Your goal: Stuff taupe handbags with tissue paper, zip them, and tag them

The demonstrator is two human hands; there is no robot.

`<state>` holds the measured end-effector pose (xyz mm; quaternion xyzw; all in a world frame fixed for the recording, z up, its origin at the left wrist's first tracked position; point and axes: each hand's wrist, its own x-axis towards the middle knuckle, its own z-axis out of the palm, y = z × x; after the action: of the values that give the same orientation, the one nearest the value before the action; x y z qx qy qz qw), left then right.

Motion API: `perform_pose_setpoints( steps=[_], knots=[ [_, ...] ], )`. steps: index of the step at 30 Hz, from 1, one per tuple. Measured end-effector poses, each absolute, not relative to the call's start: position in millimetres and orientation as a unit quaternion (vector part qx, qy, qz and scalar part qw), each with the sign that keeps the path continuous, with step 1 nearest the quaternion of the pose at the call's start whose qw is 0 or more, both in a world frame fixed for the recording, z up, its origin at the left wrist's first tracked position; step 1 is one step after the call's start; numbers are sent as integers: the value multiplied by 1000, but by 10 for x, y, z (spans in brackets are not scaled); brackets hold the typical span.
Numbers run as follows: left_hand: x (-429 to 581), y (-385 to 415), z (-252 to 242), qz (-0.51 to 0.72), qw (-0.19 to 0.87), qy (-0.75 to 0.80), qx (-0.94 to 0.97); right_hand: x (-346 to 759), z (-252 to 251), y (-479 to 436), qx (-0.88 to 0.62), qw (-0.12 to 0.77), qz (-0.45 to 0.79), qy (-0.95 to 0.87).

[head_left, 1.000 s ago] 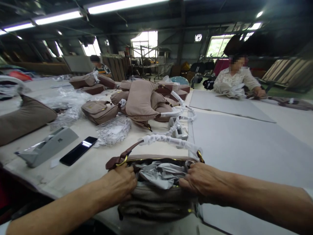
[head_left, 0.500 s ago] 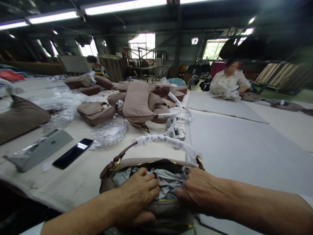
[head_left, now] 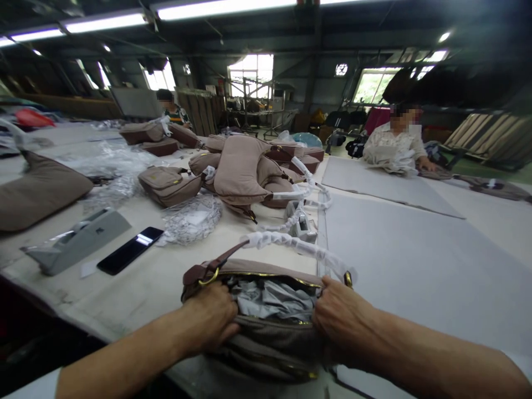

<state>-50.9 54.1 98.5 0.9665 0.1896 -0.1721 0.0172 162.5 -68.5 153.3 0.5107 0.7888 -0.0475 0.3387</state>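
Observation:
A taupe handbag stands at the table's near edge with its brass zip open. Grey crumpled paper fills the inside. White wrapping covers most of its raised handle. My left hand is closed at the left end of the opening, its fingertips hidden inside the rim. At the right end, my right hand is closed around the bag's rim beside the zip, with the thumb side toward the paper.
Several taupe bags are piled mid-table. A phone, a grey tape dispenser and clear plastic lie at left. Grey board covers the right side. A person works at the far right; another person is farther back.
My left hand has moved from over the paper to the bag's left end, baring more paper. My right hand stays at the right end. The view has shifted slightly.

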Motion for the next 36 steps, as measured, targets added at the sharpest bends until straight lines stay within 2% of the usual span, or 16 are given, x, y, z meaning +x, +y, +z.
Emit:
perform_pose_setpoints(
  steps=[2, 4, 7, 9, 12, 15, 18, 22, 25, 27, 29, 31, 33, 36],
  knots=[
    [-500, 543, 1087, -165, 32, 201, 965, 1699, 1665, -665, 534, 246, -72, 806],
    [-483, 516, 1179, -93, 69, 183, 976, 1866, 1792, -715, 537, 88, -36, 838],
    [-419, 461, 1201, -1, 106, 112, 988, 2173, 1850, -904, 570, -127, 141, 800],
    [-346, 444, 1148, -22, 107, 75, 991, 2312, 1743, -1067, 634, -195, 205, 720],
    [-199, 442, 1111, -55, 128, 78, 987, 2330, 1425, -1269, 745, -208, 129, 621],
    [16, 393, 1176, 84, 202, 86, 972, 2171, 1112, -1331, 770, -225, 20, 596],
    [289, 273, 1175, 203, 231, 35, 951, 2016, 942, -1278, 764, -289, 33, 575],
    [533, 131, 957, 198, 202, -10, 959, 1987, 867, -1208, 745, -344, 58, 569],
    [595, 109, 842, 159, 185, 19, 970, 2036, 760, -1192, 751, -404, -41, 520],
    [627, 128, 849, 119, 211, 57, 969, 2073, 636, -1186, 732, -488, -95, 465],
    [665, 150, 900, 117, 264, 73, 955, 2098, 510, -1179, 695, -572, -128, 415],
    [698, 155, 956, 179, 331, 91, 922, 2104, 424, -1173, 675, -608, -146, 393],
    [719, 135, 995, 249, 413, 125, 867, 2095, 390, -1165, 680, -593, -144, 405],
    [736, 76, 1016, 243, 578, 169, 760, 2092, 388, -1143, 690, -572, -125, 427]
  ],
)
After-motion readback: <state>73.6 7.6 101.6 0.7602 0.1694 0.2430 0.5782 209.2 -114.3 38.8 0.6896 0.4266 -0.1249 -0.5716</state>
